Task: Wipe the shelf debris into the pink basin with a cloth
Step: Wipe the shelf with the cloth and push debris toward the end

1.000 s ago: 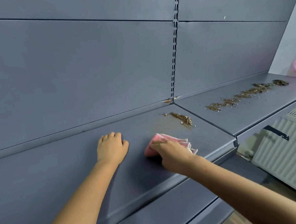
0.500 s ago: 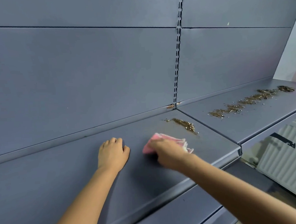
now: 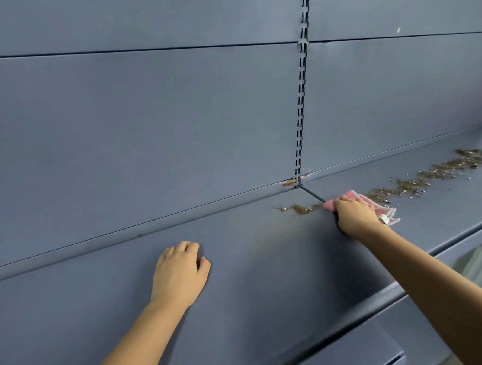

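left hand (image 3: 180, 273): palm down, fingers loosely curled | right hand (image 3: 354, 216): arm outstretched, pressing down

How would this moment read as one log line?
right hand: presses pink cloth at shelf seam | left hand: rests on shelf | debris: ahead
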`<move>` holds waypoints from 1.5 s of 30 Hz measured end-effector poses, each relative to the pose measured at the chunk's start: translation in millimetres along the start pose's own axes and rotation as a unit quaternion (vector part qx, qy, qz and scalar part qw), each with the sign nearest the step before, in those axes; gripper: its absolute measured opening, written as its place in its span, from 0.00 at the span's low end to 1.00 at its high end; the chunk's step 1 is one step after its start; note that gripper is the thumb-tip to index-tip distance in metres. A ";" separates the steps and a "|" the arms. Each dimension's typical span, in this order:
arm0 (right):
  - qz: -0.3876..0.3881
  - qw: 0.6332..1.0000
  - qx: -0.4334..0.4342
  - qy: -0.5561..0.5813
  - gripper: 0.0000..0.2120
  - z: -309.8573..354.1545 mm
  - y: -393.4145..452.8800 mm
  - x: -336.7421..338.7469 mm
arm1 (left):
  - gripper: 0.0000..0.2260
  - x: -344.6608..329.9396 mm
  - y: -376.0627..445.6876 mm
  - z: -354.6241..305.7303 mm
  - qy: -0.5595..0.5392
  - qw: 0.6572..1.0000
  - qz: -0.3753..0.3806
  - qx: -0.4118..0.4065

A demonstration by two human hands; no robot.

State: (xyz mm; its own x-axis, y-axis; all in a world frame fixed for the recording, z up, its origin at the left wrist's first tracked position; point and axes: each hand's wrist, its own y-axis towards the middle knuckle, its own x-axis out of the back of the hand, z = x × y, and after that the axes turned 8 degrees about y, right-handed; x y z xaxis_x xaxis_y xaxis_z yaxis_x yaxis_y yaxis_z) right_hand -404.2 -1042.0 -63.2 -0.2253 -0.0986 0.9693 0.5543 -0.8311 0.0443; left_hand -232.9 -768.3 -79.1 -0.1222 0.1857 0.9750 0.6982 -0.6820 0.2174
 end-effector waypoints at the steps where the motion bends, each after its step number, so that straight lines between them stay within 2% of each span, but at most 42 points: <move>1: -0.006 1.000 0.000 -0.002 0.16 -9.1 3.1 4.5 | 0.15 0.0 0.3 0.1 0.001 1.000 -0.001 0.001; 3: -0.010 1.000 0.004 -0.009 0.14 -22.3 8.2 12.2 | 0.15 0.0 0.5 0.3 0.005 1.000 -0.002 0.002; 6: 0.007 0.999 -0.035 0.031 0.18 -25.8 11.0 25.0 | 0.16 0.9 0.5 -0.3 0.012 1.000 0.000 0.005; 9: -0.010 0.995 -0.061 0.080 0.15 -16.1 7.2 37.8 | 0.16 2.0 0.4 -1.1 0.015 1.000 0.006 0.004; 12: -0.030 0.994 0.016 0.103 0.14 31.3 -8.2 46.2 | 0.16 3.2 -0.3 -1.0 0.017 1.000 0.005 0.002; 15: 0.041 0.993 0.065 0.089 0.07 104.7 -37.8 43.6 | 0.17 3.5 -1.2 -0.4 0.012 1.000 0.008 0.005; 17: 0.080 0.986 0.135 0.058 0.10 141.1 -61.6 20.4 | 0.16 3.8 -1.9 -0.9 0.017 1.000 0.011 0.005; 20: 0.101 0.961 0.256 0.004 0.22 153.6 -78.3 -20.3 | 0.16 4.8 -1.9 -2.3 0.013 1.000 0.016 0.007; 21: 0.104 0.961 0.256 -0.007 0.25 152.2 -71.9 -25.4 | 0.16 4.9 -1.3 -2.6 0.011 1.000 0.015 0.007; 23: 0.109 0.967 0.225 0.039 0.27 143.8 -53.0 -22.6 | 0.16 5.2 -0.4 -2.2 0.008 1.000 0.015 0.010; 25: 0.082 0.975 0.195 0.065 0.28 126.3 -36.4 -16.0 | 0.16 5.8 -2.1 -2.9 0.009 1.000 0.018 0.012; 29: 0.025 0.991 0.125 0.050 0.23 71.4 8.0 -17.7 | 0.17 7.6 -5.1 -6.1 0.009 1.000 0.020 0.016; 35: 0.007 0.996 0.076 0.048 0.17 5.9 38.2 0.9 | 0.18 10.3 -5.4 -8.0 0.003 0.999 0.031 0.024; 38: 0.017 0.998 0.014 0.054 0.15 -15.2 46.2 14.3 | 0.18 11.2 -7.0 -8.9 0.004 0.999 0.044 0.023; 40: 0.026 0.998 -0.004 0.055 0.11 -7.6 50.2 20.1 | 0.18 12.1 -5.7 -8.0 0.014 0.998 0.049 0.021; 43: 0.066 0.994 0.045 0.078 0.05 44.5 36.0 24.0 | 0.17 15.0 2.6 -14.0 0.016 0.999 0.043 0.025; 45: 0.123 0.985 0.108 0.048 0.12 81.9 18.3 12.3 | 0.16 16.8 12.2 -30.4 0.001 0.999 0.031 0.014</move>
State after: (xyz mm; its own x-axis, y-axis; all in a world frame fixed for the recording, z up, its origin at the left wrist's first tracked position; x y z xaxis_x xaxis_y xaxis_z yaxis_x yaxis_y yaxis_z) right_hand -331.2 -1013.6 -30.7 -0.1313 -0.3427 0.9302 0.7575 -0.6400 -0.1288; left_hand -247.9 -795.0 -58.7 -0.0794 0.1427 0.9866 0.7237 -0.6724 0.1555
